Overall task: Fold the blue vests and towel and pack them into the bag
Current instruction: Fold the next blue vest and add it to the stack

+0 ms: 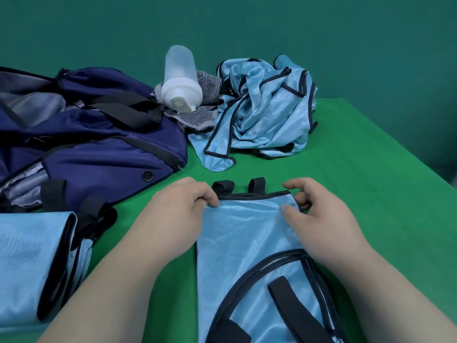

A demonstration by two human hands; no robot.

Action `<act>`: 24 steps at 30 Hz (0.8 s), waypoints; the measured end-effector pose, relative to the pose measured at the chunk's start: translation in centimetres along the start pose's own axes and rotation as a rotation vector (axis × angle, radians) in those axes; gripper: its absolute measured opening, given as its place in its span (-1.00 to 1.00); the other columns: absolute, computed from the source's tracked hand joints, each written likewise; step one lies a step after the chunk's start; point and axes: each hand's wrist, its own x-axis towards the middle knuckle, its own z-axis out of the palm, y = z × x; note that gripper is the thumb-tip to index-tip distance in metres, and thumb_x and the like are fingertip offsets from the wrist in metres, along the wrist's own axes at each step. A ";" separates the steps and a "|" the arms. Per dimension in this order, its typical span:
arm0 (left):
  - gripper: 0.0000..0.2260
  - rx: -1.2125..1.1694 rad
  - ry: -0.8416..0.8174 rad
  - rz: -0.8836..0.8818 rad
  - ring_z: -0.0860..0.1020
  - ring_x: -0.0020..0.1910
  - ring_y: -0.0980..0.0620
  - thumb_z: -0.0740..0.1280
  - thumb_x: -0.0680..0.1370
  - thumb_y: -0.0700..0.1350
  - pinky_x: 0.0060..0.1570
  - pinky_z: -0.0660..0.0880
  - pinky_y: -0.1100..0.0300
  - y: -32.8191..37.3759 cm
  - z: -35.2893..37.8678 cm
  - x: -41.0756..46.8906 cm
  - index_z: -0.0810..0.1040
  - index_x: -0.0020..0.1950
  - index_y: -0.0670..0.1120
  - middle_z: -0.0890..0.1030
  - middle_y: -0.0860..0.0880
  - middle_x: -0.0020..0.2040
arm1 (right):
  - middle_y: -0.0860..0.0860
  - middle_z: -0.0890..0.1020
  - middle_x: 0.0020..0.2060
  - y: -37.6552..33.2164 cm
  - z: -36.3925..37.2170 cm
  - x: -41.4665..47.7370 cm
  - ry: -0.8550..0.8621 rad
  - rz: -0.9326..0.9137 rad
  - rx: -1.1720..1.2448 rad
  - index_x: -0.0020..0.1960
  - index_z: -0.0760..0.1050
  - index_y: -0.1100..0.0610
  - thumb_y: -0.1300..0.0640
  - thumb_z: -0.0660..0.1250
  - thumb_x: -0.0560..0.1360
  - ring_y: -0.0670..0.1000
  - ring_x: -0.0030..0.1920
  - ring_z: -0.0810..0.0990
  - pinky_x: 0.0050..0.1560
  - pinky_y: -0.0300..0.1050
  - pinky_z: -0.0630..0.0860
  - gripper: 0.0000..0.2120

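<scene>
Stretching up from six o'clock, a light-blue vest (247,238) is lying flat on the green table (358,169). The left hand (173,214) is pinching its far-left corner, and the right hand (319,224) is gripping the far-right corner, thumb on the fabric. At eight o'clock a folded vest (29,263) is resting. Farther out, the open navy bag (99,144) is sprawling at ten. At twelve a white bottle (181,80) is lying on the grey towel (197,117), just beside crumpled vests (267,112) at one.
</scene>
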 end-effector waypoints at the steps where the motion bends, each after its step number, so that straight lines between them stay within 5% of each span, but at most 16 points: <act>1: -0.72 0.000 0.003 0.006 0.48 -0.16 0.22 0.24 0.63 -0.17 -0.20 0.38 0.32 0.0 0.1 0.0 0.59 -0.14 0.17 0.51 0.18 -0.08 | -0.03 0.51 -0.26 0.0 0.0 0.0 -0.006 -0.002 -0.024 0.12 0.43 -0.20 0.09 0.33 0.54 -0.02 -0.22 0.46 -0.08 -0.07 0.34 -0.76; 6: -0.73 0.015 -0.008 0.018 0.46 -0.14 0.19 0.26 0.62 -0.18 -0.16 0.41 0.27 0.2 0.1 0.0 0.58 -0.08 0.19 0.46 0.22 -0.02 | -0.17 0.51 -0.13 -0.3 0.2 0.1 0.012 -0.005 -0.204 0.19 0.46 -0.12 0.15 0.31 0.50 -0.10 -0.01 0.44 0.22 0.01 0.36 -0.70; 10: -0.88 0.043 0.086 0.135 0.30 0.09 0.20 0.38 0.54 -0.04 0.19 0.28 0.15 0.4 0.0 -0.5 0.58 -0.01 0.21 0.41 0.26 0.01 | -0.22 0.44 0.06 -0.2 0.0 -0.2 0.086 -0.097 -0.133 0.13 0.50 -0.17 0.13 0.36 0.50 -0.08 0.18 0.45 0.25 -0.03 0.41 -0.73; 12: -0.83 0.051 0.067 0.225 0.26 0.17 0.26 0.41 0.53 0.02 0.26 0.14 0.24 0.8 -0.2 -0.7 0.58 0.08 0.24 0.40 0.30 0.08 | -0.27 0.45 0.06 -0.2 0.0 -0.4 0.067 -0.185 -0.105 0.06 0.58 -0.17 0.11 0.39 0.50 -0.14 0.18 0.44 0.17 -0.20 0.37 -0.79; 15: -0.66 0.112 -0.095 0.314 0.14 0.24 0.49 0.36 0.57 0.07 0.30 -0.11 0.44 1.3 0.0 -0.9 0.46 0.33 0.28 0.36 0.41 0.25 | -0.32 0.47 0.18 -0.5 0.4 -0.5 -0.078 -0.314 -0.164 0.16 0.63 -0.16 -0.01 0.37 0.52 -0.22 0.31 0.37 0.35 -0.17 0.29 -0.77; 17: -0.52 0.161 -0.208 0.288 0.04 0.29 0.55 0.32 0.60 0.09 0.39 -0.15 0.38 1.2 0.4 -0.8 0.26 0.49 0.29 0.23 0.44 0.37 | -0.30 0.45 0.31 -0.4 0.6 -0.4 -0.180 -0.331 -0.248 0.31 0.54 -0.16 -0.13 0.25 0.51 -0.23 0.39 0.31 0.47 -0.07 0.22 -0.61; 19: -0.41 0.200 -0.261 0.229 0.00 0.47 0.39 0.29 0.61 0.13 0.50 -0.16 0.21 0.9 0.7 -0.7 0.09 0.57 0.26 0.12 0.36 0.52 | -0.30 0.42 0.36 -0.3 0.6 -0.2 -0.235 -0.309 -0.312 0.39 0.46 -0.18 -0.16 0.18 0.50 -0.25 0.43 0.26 0.51 -0.02 0.17 -0.54; 24: -0.31 0.242 -0.275 0.178 -0.15 0.54 0.31 0.26 0.60 0.18 0.54 -0.26 0.04 0.5 0.9 -0.4 -0.06 0.61 0.19 -0.04 0.29 0.59 | -0.25 0.31 0.46 -0.9 0.3 -0.5 -0.261 -0.250 -0.347 0.52 0.20 -0.16 -0.04 0.23 0.60 -0.28 0.44 0.08 0.57 -0.08 -0.02 -0.49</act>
